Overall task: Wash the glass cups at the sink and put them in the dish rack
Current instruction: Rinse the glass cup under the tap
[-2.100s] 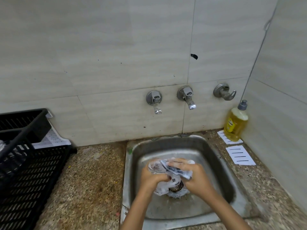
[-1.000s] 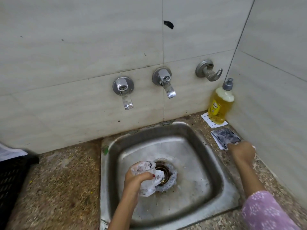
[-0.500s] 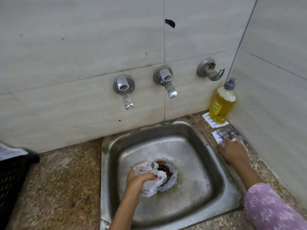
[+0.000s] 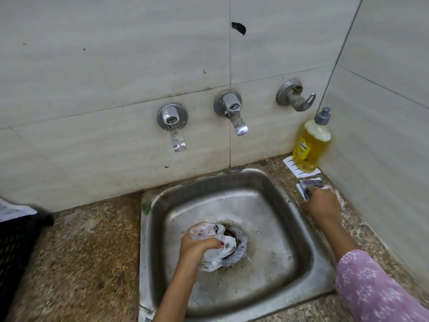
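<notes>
Glass cup (image 4: 206, 231), foamy, clasped in left grip (image 4: 196, 251) over sink (image 4: 299, 228); right grip (image 4: 323, 204) pinches scrub pad (image 4: 310, 184); rinsing, racking remain.

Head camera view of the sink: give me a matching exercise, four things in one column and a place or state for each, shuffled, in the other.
Things
1. glass cup
2. soap bottle
3. scrub pad
4. dish rack

Places or states
A. black, at the left edge of the view
B. on the counter, touched by the right hand
C. foamy, gripped by the left hand over the sink
D. yellow, standing in the corner by the wall

Pairs: 1-C, 2-D, 3-B, 4-A
</notes>
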`<state>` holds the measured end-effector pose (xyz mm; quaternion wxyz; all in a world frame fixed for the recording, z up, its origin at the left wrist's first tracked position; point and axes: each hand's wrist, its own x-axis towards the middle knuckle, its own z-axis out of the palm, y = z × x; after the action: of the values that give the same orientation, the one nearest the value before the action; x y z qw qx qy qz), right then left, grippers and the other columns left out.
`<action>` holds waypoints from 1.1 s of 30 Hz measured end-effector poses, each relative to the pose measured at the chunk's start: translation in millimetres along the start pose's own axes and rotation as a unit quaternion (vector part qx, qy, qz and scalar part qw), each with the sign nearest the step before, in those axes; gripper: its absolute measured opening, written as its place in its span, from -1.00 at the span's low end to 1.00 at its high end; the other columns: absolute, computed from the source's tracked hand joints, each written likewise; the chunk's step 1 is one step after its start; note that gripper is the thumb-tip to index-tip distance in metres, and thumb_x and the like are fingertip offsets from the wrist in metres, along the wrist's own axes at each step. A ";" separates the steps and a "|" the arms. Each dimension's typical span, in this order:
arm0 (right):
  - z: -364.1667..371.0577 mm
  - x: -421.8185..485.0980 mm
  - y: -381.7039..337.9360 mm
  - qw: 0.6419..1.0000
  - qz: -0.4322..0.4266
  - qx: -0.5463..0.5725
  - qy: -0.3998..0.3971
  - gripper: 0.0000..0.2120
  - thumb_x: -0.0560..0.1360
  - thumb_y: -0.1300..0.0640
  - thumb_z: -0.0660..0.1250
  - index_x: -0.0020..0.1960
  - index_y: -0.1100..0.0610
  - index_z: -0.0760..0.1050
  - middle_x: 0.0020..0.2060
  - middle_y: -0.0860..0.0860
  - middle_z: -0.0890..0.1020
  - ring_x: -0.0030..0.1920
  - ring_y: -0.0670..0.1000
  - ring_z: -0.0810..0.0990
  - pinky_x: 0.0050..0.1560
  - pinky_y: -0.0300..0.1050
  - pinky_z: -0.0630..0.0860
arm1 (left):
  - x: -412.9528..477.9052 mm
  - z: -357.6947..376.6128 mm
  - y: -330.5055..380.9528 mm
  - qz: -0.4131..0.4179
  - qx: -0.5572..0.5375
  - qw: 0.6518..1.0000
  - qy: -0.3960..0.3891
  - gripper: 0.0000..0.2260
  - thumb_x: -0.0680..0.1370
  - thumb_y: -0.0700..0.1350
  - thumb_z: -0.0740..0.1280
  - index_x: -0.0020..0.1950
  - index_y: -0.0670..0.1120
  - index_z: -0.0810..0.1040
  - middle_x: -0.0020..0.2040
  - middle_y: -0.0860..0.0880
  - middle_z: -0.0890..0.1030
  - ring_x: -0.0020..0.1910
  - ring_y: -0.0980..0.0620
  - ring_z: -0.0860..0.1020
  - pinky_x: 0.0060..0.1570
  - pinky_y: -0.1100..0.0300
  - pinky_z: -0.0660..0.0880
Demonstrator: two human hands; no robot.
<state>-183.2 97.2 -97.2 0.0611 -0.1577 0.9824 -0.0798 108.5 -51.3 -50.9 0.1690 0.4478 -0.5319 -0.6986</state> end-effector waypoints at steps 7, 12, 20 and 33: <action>4.2 2.2 2.5 0.999 -0.007 -0.034 0.005 -0.66 0.39 0.15 0.36 0.17 0.03 0.55 0.03 0.18 0.47 0.12 0.24 0.44 0.11 0.16 0.47 | -2.6 -4.0 -1.2 -0.010 -0.007 1.000 0.003 -0.73 0.05 -0.27 0.43 -0.29 -0.06 0.64 -0.25 -0.13 0.66 -0.21 -0.10 0.62 -0.18 0.07 0.49; -0.5 0.8 0.3 0.999 -0.014 -0.043 -0.003 -0.60 0.39 0.12 0.35 0.23 0.00 0.50 0.02 0.17 0.45 0.11 0.22 0.44 0.07 0.15 0.50 | -2.0 -3.3 -0.7 0.001 0.000 1.000 0.005 -0.69 0.05 -0.27 0.42 -0.23 -0.10 0.63 -0.25 -0.12 0.67 -0.21 -0.10 0.63 -0.17 0.11 0.50; -42.3 -23.4 -30.3 0.955 -0.050 0.263 0.126 -0.75 0.39 0.16 0.41 0.04 0.21 0.63 -0.04 0.22 0.65 -0.05 0.20 0.59 -0.01 -0.07 0.48 | 6.0 -2.9 5.8 0.019 0.029 0.999 0.020 -0.55 0.12 -0.40 0.53 -0.03 -0.20 0.58 -0.15 -0.15 0.68 -0.13 -0.12 0.63 -0.16 0.13 0.53; -196.9 -72.6 -172.3 0.836 -0.256 0.438 0.206 -0.71 0.44 -0.02 0.37 0.04 0.17 0.61 -0.15 0.02 0.64 -0.16 -0.08 0.60 -0.07 -0.16 0.57 | 23.4 32.8 64.8 0.195 0.120 0.973 0.017 -0.39 0.05 -0.29 0.60 -0.06 0.12 0.46 -0.03 0.08 0.58 -0.01 0.12 0.56 0.03 0.21 0.52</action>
<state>-91.7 -14.0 132.9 -0.1030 -0.3403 0.7590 -0.5454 53.8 -72.9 -2.2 0.2565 0.3643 -0.6862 -0.5750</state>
